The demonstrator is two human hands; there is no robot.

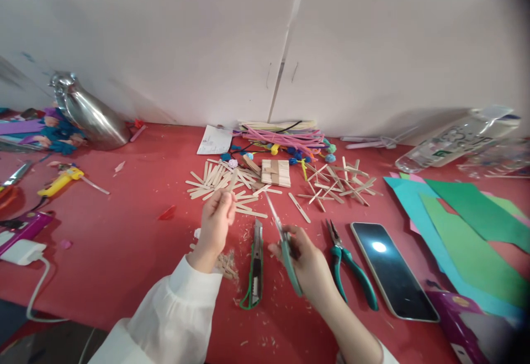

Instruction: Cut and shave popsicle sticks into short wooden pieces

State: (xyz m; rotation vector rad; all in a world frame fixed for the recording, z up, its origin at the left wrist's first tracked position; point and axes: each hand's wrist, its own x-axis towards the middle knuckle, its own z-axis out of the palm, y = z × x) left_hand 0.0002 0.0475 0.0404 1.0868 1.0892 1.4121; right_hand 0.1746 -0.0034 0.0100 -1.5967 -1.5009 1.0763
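My left hand (pixel 218 215) is closed in a pinch on a wooden craft stick (pixel 234 180), whose upper end sticks out above the fingers. A pair of scissors (pixel 286 253) with pale green handles is gripped in my right hand (pixel 304 264), its blades pointing up and away. A loose pile of craft sticks (pixel 215 179) spreads just beyond my left hand. Between the hands lies a green utility knife (pixel 257 264). Small cut wood pieces (pixel 227 265) and shavings are scattered beside my left wrist. Green-handled pliers (pixel 350 267) rest right of my right hand.
Crossed stick assemblies (pixel 339 184) and a banded stick bundle (pixel 275 173) sit behind. Pink pipe cleaners (pixel 285 138) line the white partition (pixel 199 49). A phone (pixel 393 270) and coloured paper (pixel 467 231) lie right; a glue gun (pixel 62 182) and metal jug (pixel 93 112) stand left.
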